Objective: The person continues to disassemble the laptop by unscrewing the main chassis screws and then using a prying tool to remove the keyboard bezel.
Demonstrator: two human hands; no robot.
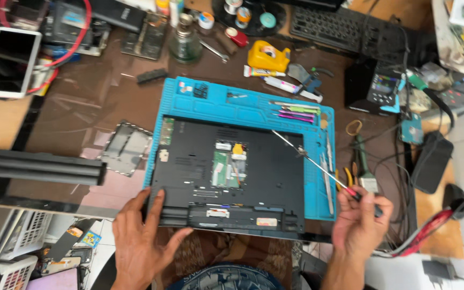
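— What's that big black thing under the hands?

— A laptop point(226, 174), lying upside down on a blue mat point(243, 104). A small door in its bottom is off, so you can see green parts inside.

— Is it heavy?

— I think so, a bit. It looks hard and flat, and it won't bend. The open part looks easy to break, so fingers should stay away from there. The edges look like the safe place to hold it.

— What are the hands doing?

— The left hand point(140, 236) lies flat with its fingers spread on the near corner of the laptop. It presses, it does not grab. The right hand point(358, 217) is closed tight around a screwdriver point(318, 166) with a red handle. The thin tip points up and away from that hand, over the laptop.

— What else is close?

— A long black battery point(38, 166) lies far out past the left hand. A thin grey cover point(126, 147) sits between them. Little tools point(296, 111) lie on the mat beyond the screwdriver tip.
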